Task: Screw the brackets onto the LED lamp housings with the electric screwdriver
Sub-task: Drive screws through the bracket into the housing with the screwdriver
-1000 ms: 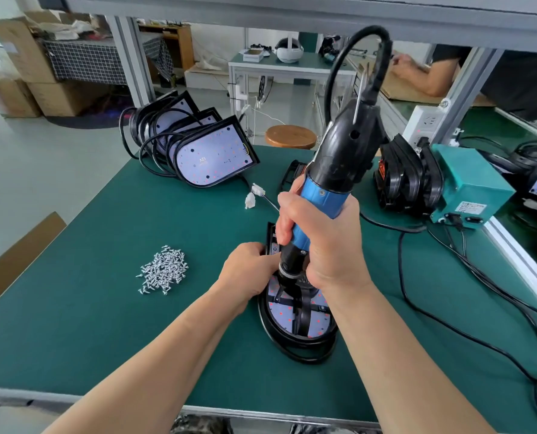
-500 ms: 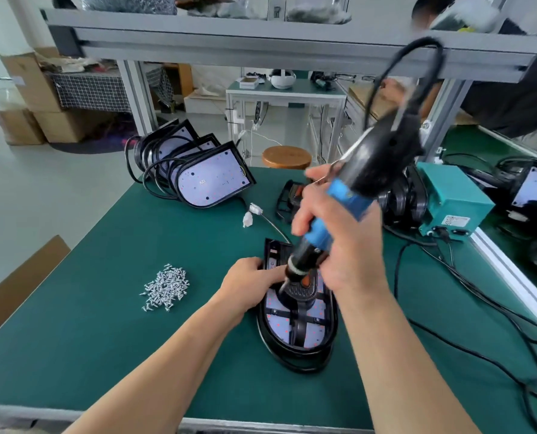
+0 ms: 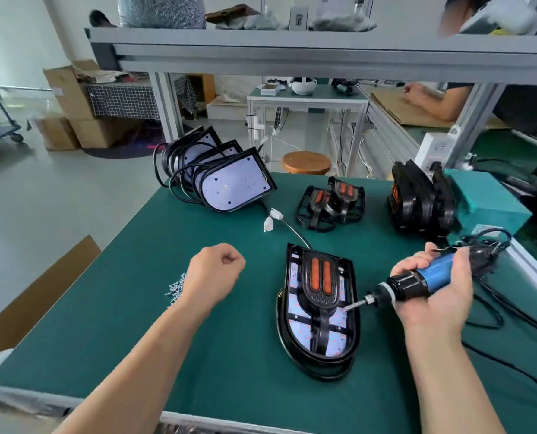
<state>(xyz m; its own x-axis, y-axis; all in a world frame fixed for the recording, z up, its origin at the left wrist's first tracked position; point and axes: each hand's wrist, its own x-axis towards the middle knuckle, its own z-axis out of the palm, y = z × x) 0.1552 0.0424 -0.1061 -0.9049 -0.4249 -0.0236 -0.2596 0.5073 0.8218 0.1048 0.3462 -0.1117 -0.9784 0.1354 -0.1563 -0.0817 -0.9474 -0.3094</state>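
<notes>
While the fisted, seemingly empty left hand [image 3: 212, 274] is hovering over small silver screws [image 3: 175, 288], the right hand [image 3: 439, 296] is gripping a blue-and-black electric screwdriver [image 3: 417, 283] whose bit is risking scratching the unheld black LED lamp housing [image 3: 298, 333] mid-bench.

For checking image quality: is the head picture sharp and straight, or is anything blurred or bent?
Head view: wide-angle distortion bows the grey metal shelf beam; upper right corner is smeared; the blue-and-black electric screwdriver in the right hand is sharp; soft light, faint shadows.
</notes>
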